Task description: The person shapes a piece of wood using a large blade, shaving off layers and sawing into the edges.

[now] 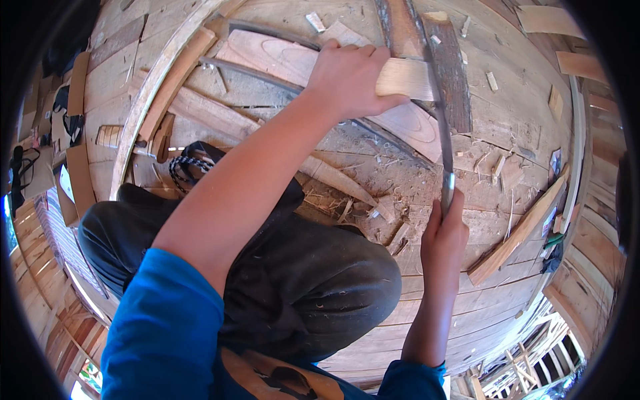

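The left hand (350,80) reaches forward over the curved plank floor (520,113) and clamps down on a short pale piece of wood (407,79). Its fingers (373,57) are wrapped over the top of the piece and the thumb presses along the near edge, so the grip is fully closed on it. The piece lies crosswise, resting on a broad reddish board (273,57) and touching the dark weathered plank (448,73) that runs away from the person.

The right hand (443,237) is lower and to the right, closed around the handle of a long thin blade (440,127), which looks like a saw or a long knife. The fingers curl round the handle tightly, with a metal collar showing just above them. The blade stands up from the hand and crosses the right end of the pale piece of wood, meeting it just beside the left hand's fingertips.

Wood shavings and chips (373,167) lie scattered on the floor between the two hands. A long pale batten (517,233) lies slanted to the right of the right hand. The person crouches, a knee in dark trousers (320,280) below the left forearm, and both arms carry blue sleeves (163,327). A black-and-white braided cord (190,163) lies near the left knee
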A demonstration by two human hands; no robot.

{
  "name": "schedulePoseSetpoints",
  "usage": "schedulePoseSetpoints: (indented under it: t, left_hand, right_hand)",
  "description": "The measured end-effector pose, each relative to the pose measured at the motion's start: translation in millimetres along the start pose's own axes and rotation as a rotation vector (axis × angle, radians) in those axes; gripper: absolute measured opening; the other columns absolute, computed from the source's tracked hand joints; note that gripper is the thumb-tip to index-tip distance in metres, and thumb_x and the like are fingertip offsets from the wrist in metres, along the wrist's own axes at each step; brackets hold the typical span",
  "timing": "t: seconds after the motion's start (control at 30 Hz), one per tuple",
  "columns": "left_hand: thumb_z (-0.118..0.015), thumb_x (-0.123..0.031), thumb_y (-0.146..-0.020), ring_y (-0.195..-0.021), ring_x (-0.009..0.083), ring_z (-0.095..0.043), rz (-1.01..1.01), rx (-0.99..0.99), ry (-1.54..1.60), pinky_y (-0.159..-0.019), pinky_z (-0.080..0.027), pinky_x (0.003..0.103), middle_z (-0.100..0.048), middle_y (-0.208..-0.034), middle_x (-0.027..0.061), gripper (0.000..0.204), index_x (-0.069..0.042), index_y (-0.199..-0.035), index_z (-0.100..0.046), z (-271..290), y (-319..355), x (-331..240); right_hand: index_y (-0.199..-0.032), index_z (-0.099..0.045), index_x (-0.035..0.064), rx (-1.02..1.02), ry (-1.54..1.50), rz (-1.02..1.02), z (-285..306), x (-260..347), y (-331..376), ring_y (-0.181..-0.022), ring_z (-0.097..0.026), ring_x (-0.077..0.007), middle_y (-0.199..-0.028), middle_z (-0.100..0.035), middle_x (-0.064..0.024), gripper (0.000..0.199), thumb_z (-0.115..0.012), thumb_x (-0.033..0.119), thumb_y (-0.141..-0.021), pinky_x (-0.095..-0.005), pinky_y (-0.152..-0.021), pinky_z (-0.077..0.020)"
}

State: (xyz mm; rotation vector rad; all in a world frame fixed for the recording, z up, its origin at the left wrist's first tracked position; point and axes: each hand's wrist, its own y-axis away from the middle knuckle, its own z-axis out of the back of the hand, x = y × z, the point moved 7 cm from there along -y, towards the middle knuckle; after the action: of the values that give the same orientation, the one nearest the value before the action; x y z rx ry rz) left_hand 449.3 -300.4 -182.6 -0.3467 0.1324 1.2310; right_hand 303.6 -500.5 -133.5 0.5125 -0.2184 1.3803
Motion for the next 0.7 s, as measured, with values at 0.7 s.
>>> schedulePoseSetpoints:
  t: [0.7]
  left_hand:
    - [-0.063, -0.065, -0.077, -0.089, 0.0276, -0.068, -0.053, 0.001, 0.004, -0.083, -0.043, 0.043, -0.069, -0.094, 0.0099, 0.065, -0.008, -0.109, -0.063, -1, 1, -4]
  right_hand:
    - [-0.123, -0.046, 0.0061, -0.019, 0.008, 0.090, -16, 15, -36, -0.070, -0.062, -0.0490, -0.071, -0.061, -0.0290, 0.026, -0.051, 0.011, -0.098, -0.0561, -0.055, -0.0438]
